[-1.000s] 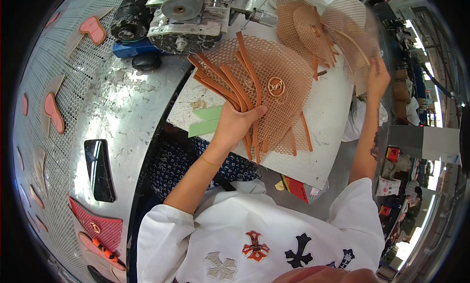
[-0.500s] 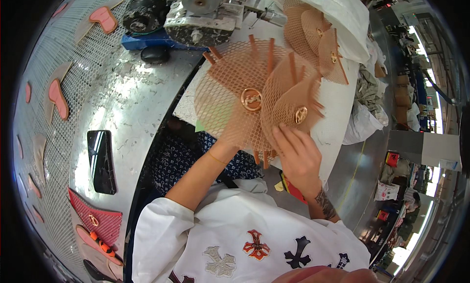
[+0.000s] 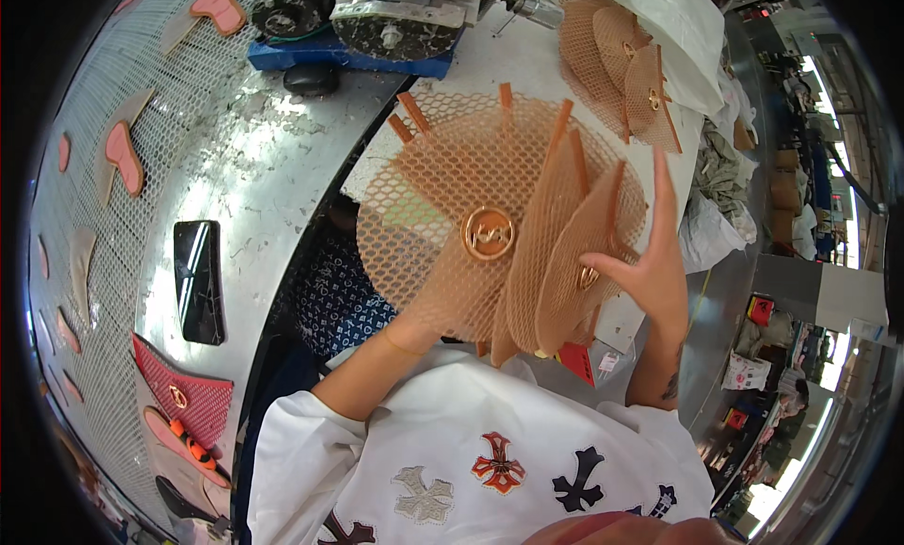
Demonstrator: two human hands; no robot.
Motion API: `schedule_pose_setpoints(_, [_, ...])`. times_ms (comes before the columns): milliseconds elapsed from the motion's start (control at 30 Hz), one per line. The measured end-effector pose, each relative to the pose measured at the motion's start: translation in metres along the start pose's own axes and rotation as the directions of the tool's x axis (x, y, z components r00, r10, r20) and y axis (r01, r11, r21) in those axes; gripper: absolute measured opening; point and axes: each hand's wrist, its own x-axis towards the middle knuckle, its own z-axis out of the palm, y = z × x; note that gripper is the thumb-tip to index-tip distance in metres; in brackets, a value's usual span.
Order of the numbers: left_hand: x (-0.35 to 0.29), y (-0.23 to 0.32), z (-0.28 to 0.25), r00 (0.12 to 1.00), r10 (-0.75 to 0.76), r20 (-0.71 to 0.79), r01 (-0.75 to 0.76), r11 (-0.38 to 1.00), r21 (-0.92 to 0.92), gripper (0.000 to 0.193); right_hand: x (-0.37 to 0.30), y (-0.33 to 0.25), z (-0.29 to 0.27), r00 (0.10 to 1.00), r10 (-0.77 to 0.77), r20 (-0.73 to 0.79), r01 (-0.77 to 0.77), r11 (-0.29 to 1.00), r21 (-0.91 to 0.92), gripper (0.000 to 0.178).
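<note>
A fanned bundle of tan mesh pieces [image 3: 414,196] with brown trim strips is held up in front of me. A round gold emblem [image 3: 489,233] sits on the broad face of the bundle. My left hand [image 3: 441,300] grips it from behind and shows through the mesh, its fingertips mostly hidden. Along the right side several pieces stand apart in layers. There my right hand [image 3: 654,272] is open, fingers stretched upward and thumb apart, the thumb tip at the outermost piece beside another gold emblem [image 3: 589,277]. Whether the thumb touches the piece I cannot tell.
More tan mesh pieces [image 3: 603,65] lie by a white sack [image 3: 683,36] on the white table. A machine [image 3: 395,27] stands at the back. On the metal table at left are a phone [image 3: 198,281] and a red mesh piece [image 3: 188,385]; pink pieces [image 3: 124,157] rest on netting.
My right hand has let go of the outer pieces and moved right, its fingers opening upward. The bundle has come lower and its right-hand layers have turned more edge-on.
</note>
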Motion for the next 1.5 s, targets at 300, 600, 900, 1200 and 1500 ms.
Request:
schedule_pose_setpoints(300, [-0.129,0.036,-0.032,0.987,-0.011,-0.162,0.080,0.901,0.426,0.043,0.013,-0.063,0.053,0.744,0.039,0.667,-0.493,0.705,0.509,0.126])
schedule_pose_setpoints(600, [-0.234,0.041,-0.027,0.943,-0.009,-0.332,0.180,0.854,0.488,0.044,0.024,-0.137,0.112,0.477,-0.282,0.833,-0.238,0.870,0.431,0.082])
schedule_pose_setpoints(900, [-0.280,0.036,-0.028,0.927,-0.012,-0.375,0.197,0.867,0.458,0.045,0.030,-0.177,0.168,0.175,-0.350,0.920,-0.346,0.853,0.390,0.060])
schedule_pose_setpoints(1200, [-0.301,0.034,-0.037,0.903,0.023,-0.429,0.190,0.873,0.449,0.046,0.009,-0.192,0.205,0.186,-0.294,0.938,-0.474,0.809,0.348,0.065])
schedule_pose_setpoints(1500, [-0.319,0.056,-0.085,0.777,0.033,-0.629,0.030,0.996,0.090,0.047,0.050,-0.224,0.173,0.509,-0.339,0.791,-0.513,0.619,0.595,0.067])
